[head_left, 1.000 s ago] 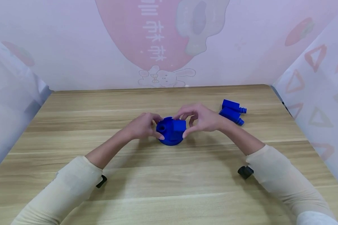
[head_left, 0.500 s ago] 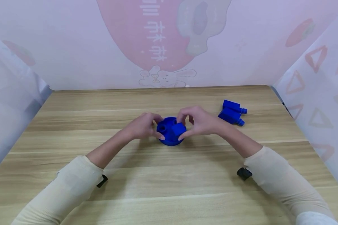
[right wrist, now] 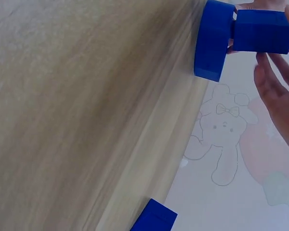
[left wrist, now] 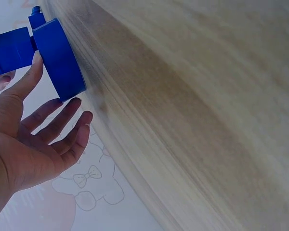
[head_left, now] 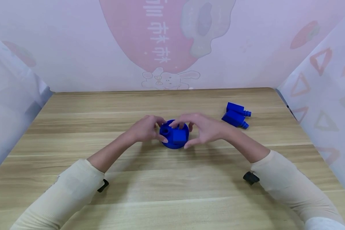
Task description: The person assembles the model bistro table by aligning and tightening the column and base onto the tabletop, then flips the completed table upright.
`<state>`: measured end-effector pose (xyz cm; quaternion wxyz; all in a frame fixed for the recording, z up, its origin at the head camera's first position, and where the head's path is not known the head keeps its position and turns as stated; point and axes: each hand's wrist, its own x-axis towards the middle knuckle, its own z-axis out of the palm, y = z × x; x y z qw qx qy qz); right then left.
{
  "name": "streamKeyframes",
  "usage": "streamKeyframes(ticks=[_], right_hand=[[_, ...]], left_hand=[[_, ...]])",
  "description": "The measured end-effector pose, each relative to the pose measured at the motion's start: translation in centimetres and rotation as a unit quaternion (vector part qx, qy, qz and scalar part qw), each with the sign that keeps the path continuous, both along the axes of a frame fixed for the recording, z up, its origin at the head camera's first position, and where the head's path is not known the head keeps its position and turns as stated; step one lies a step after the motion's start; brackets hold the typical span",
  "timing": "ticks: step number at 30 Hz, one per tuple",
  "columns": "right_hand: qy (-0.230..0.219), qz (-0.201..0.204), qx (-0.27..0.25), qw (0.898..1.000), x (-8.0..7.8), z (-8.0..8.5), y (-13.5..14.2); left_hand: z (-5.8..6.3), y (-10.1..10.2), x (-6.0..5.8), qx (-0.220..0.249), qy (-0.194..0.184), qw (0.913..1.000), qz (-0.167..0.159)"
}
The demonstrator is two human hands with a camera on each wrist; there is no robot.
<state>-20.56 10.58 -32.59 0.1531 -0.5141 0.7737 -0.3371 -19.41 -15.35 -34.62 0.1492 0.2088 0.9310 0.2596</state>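
A round, shallow blue base (head_left: 169,145) with sockets in its top stands on the table at the centre of the head view. My left hand (head_left: 146,129) grips its left rim between thumb and fingers. Upright on the base's right half is a blue rectangular block (right wrist: 261,31); a narrow neck shows between them in the right wrist view. My right hand (head_left: 202,129) spreads round this block, fingertips at its far side and thumb a little apart from its near corner. An open socket (head_left: 165,131) shows beside my left hand. Another blue peg (left wrist: 36,18) rises behind the base in the left wrist view.
Two blue blocks with ribbed necks, a nearer one (head_left: 233,118) and a farther one (head_left: 235,108), lie side by side at the back right of the wooden table (head_left: 166,185). A printed cloth wall (head_left: 103,76) stands behind the table.
The block on the base has turned, first to a slant and then square again. My right hand has turned with it, then widened its fingers. The left hand has stayed on the base.
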Motion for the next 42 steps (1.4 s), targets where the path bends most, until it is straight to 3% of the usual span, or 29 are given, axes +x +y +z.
streamKeyframes(ticks=[4,9,17,25,29,32,38,42], right_hand=[[-0.031,0.039,0.012,0.999,0.0,0.3,0.2],[-0.055,0.036,0.023,0.998,-0.3,0.2,0.1],[0.003,-0.052,0.023,0.998,-0.6,0.1,-0.5],[0.052,-0.148,0.019,0.988,-0.4,-0.4,-1.5],[0.062,-0.169,0.029,0.983,-0.2,-0.5,-1.8],[0.035,-0.148,0.022,0.988,-0.3,-0.4,-1.7],[-0.072,-0.06,0.003,0.996,-0.9,-0.7,-1.2],[-0.103,-0.064,-0.013,0.993,-0.8,-0.8,-1.4]], left_hand=[[0.0,0.0,0.0,-0.008,-0.004,1.0,0.001],[0.1,0.1,0.1,-0.01,-0.002,0.9999,0.0],[0.0,0.0,0.2,-0.002,0.004,1.0,0.007],[0.0,0.1,0.1,-0.002,0.003,1.0,0.004],[0.0,0.1,0.0,-0.002,0.001,1.0,0.003],[0.0,0.1,0.0,-0.001,0.006,1.0,0.0],[0.0,0.1,-0.1,0.001,0.012,0.9999,-0.005],[0.0,0.0,-0.1,0.001,0.011,0.9999,-0.007]])
